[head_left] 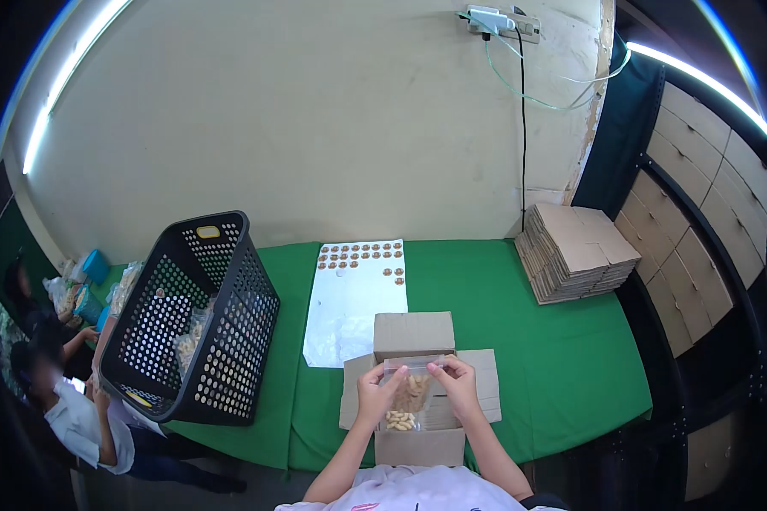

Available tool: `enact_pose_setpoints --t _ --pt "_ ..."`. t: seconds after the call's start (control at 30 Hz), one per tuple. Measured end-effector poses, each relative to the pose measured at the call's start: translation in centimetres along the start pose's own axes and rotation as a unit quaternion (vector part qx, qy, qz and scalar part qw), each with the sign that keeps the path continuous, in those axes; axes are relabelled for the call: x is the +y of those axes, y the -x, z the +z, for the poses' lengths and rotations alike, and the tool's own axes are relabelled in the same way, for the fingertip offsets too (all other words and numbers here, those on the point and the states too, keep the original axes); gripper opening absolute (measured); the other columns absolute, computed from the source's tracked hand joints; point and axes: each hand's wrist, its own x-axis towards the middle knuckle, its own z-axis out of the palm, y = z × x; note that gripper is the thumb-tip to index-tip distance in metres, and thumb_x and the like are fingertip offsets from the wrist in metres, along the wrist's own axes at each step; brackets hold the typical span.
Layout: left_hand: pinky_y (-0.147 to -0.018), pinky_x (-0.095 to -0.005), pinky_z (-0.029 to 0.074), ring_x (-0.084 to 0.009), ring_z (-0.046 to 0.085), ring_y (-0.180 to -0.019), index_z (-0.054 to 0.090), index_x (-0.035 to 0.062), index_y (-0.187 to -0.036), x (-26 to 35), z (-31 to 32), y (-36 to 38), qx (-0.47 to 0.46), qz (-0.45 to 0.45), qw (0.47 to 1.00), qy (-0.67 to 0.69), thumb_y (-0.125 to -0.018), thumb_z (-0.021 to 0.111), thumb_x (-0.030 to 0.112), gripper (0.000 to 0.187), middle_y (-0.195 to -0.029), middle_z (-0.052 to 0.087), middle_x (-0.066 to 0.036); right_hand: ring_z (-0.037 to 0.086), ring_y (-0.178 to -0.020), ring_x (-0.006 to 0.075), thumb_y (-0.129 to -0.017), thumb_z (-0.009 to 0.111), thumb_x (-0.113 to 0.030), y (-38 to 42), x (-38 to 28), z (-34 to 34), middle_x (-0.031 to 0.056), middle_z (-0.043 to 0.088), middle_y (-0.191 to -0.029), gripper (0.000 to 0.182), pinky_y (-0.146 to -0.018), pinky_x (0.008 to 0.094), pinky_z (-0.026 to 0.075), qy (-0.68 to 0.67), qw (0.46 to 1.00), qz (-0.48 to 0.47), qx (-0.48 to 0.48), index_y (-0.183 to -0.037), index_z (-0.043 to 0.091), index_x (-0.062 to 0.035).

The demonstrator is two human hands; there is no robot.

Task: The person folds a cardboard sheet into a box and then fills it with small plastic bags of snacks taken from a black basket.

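Note:
My left hand (378, 395) pinches the upper left corner of a clear zip bag (402, 400). On the opposite top corner, the fingers of my right hand (458, 387) are closed in the same way. Small pale tan pieces (400, 420) lie in the bag's lower part. Below the bag stands an open cardboard box (414, 334) with its flaps spread outward. Brownish contents show through the clear plastic, and the bag and my hands cover much of the box's inside.
A black perforated basket (264, 319) at left holds filled bags (193, 341). Behind the box lies a white sheet (345, 302) with rows of round stickers (362, 247). Flattened cartons (579, 247) are stacked at right on the green tablecloth (571, 366). People (89, 422) work at far left.

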Motion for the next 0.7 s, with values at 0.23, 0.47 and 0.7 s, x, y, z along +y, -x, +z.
enact_pose_setpoints --t 0.23,0.47,0.7 --pt "-0.07 -0.021 0.045 -0.0088 0.058 -0.076 0.064 -0.0024 -0.089 -0.2 -0.8 -0.5 -0.007 0.005 0.999 -0.049 -0.08 0.063 0.009 0.015 -0.084 0.064 -0.006 0.052 -0.07 0.0044 -0.077 0.066 -0.004 0.1 0.2 -0.2 -0.0027 0.057 -0.073 0.004 -0.066 0.0186 0.041 -0.037 0.999 -0.008 0.024 -0.077 0.062 -0.0028" --pt "-0.069 -0.0208 0.044 -0.0065 0.056 -0.074 0.065 -0.0027 -0.085 -0.3 -1.5 -0.6 -0.001 -0.007 1.0 -0.028 -0.081 0.063 0.016 0.019 -0.08 0.064 -0.004 0.051 -0.07 0.0041 -0.078 0.066 -0.005 -0.1 0.9 -0.2 -0.0028 0.057 -0.073 0.005 -0.065 0.0187 0.04 -0.04 0.999 0.007 0.031 -0.077 0.061 -0.0032" --pt "-0.071 -0.0205 0.044 -0.0073 0.057 -0.077 0.065 -0.0031 -0.09 0.4 -1.9 -0.9 -0.022 -0.019 0.999 -0.015 -0.084 0.059 0.016 0.021 -0.085 0.065 -0.005 0.048 -0.069 0.0042 -0.082 0.062 -0.011 -0.6 0.9 0.2 -0.0033 0.056 -0.073 0.009 -0.066 0.0191 0.039 -0.038 0.999 0.011 0.025 -0.078 0.059 -0.0038"
